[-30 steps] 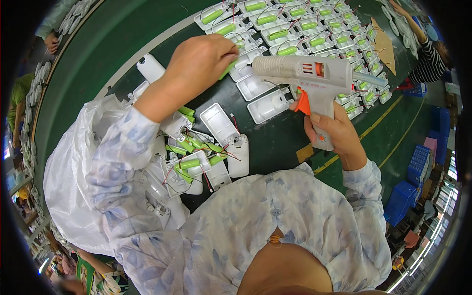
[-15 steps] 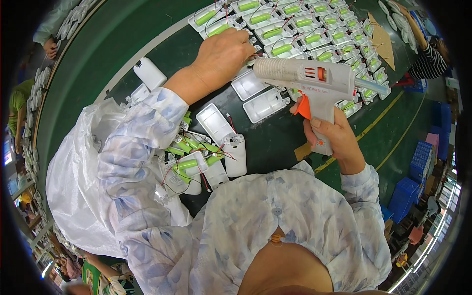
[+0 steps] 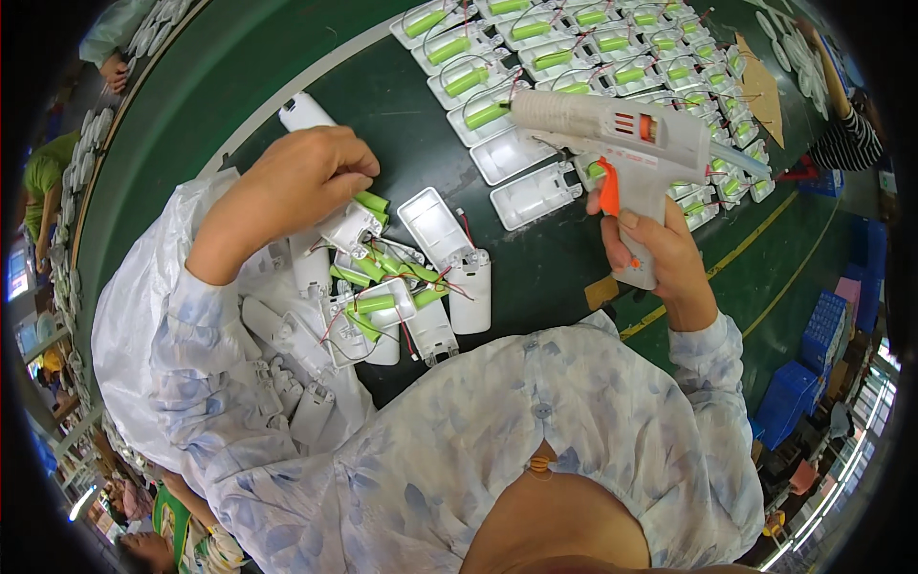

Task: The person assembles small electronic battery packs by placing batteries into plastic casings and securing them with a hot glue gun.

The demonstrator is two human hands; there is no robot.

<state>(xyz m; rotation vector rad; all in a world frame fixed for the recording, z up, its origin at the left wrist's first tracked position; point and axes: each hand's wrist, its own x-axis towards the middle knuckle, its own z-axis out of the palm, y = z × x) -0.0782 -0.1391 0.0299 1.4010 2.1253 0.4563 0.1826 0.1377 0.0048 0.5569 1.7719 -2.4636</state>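
While the left hand (image 3: 304, 177) was over the rows of cell-fitted casings half a second ago, it has now drawn back to the loose pile of green cylindrical cells (image 3: 373, 304) with thin wires, fingers bent; whether they grip anything cannot be told. The right hand (image 3: 660, 249) holds a light grey plastic glue gun (image 3: 636, 143) with an orange trigger above the dark green worktable (image 3: 540, 277). Near its nozzle, one white plastic casing (image 3: 490, 132) now shows a green cell uncovered, judged placed, while two open white trays (image 3: 535, 196) beside it show none.
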